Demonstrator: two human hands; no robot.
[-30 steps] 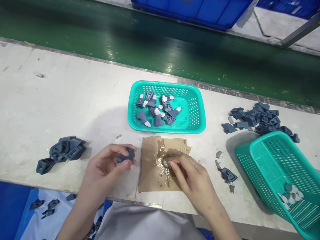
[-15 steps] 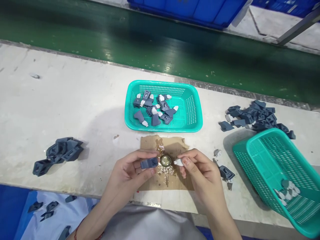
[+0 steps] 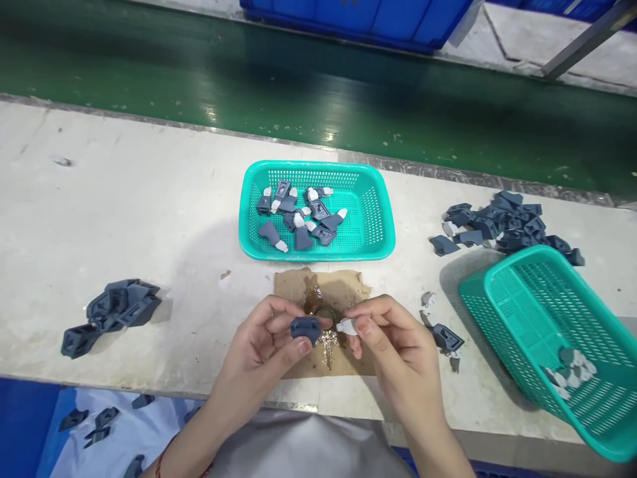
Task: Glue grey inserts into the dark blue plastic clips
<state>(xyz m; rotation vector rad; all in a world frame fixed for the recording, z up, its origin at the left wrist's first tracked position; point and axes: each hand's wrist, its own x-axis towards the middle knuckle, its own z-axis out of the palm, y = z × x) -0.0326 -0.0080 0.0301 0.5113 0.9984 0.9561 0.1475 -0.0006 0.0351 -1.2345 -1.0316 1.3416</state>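
Between the thumb and fingers of my left hand (image 3: 271, 342) is a dark grey plastic part (image 3: 305, 328). My right hand (image 3: 393, 338) pinches a small white piece (image 3: 347, 326), its narrow tip pointing left at the grey part. A small gap separates the two pieces. Beneath them lies brown cardboard (image 3: 293, 284) with a shiny wet patch and a small round container (image 3: 326, 316), partly hidden by my fingers. Behind it, a green basket (image 3: 368, 253) holds several grey parts with white pieces attached.
A pile of grey parts (image 3: 119, 305) lies at the left, a larger pile (image 3: 512, 222) at the back right. A tilted green basket (image 3: 497, 332) at the right holds white pieces (image 3: 577, 368). Beyond the table runs a green belt (image 3: 298, 93).
The grey part has turned in my left hand and come closer to the white piece. My hands now cover more of the round container. The whole view has shifted slightly.
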